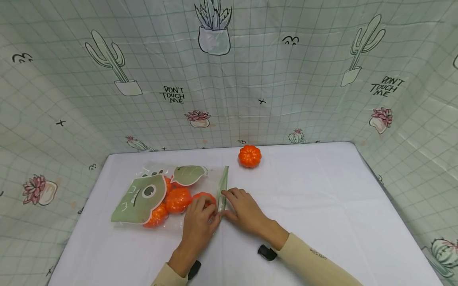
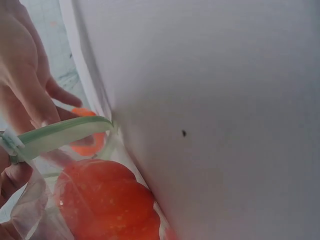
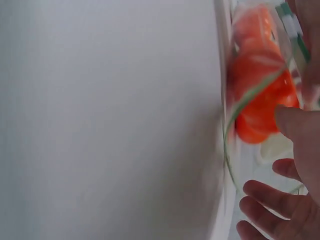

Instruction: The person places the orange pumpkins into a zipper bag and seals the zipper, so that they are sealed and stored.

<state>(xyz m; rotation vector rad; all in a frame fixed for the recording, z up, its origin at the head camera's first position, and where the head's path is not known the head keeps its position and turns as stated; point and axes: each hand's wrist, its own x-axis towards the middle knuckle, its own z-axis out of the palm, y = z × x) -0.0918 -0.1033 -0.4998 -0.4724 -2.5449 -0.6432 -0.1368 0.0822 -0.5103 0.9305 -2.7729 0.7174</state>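
A clear zip bag (image 1: 141,194) with a green one-eyed monster print lies on the left half of the table, several orange toy pumpkins (image 1: 178,200) inside it. Its green zip strip (image 1: 223,184) faces right, and the mouth gapes in both wrist views. My left hand (image 1: 198,222) pinches the near corner of the mouth, beside a whitish slider (image 3: 290,25). Across the opening, my right hand (image 1: 247,210) has its fingers extended and spread, the fingertips right at the strip. One pumpkin (image 2: 107,202) sits just inside the mouth.
A loose orange pumpkin (image 1: 249,156) stands near the table's back edge, beyond the right hand. The white-covered table (image 1: 322,198) meets a hanging cloth (image 1: 243,75) printed with cacti at the back and sides. Black devices (image 1: 267,252) are worn at the wrists.
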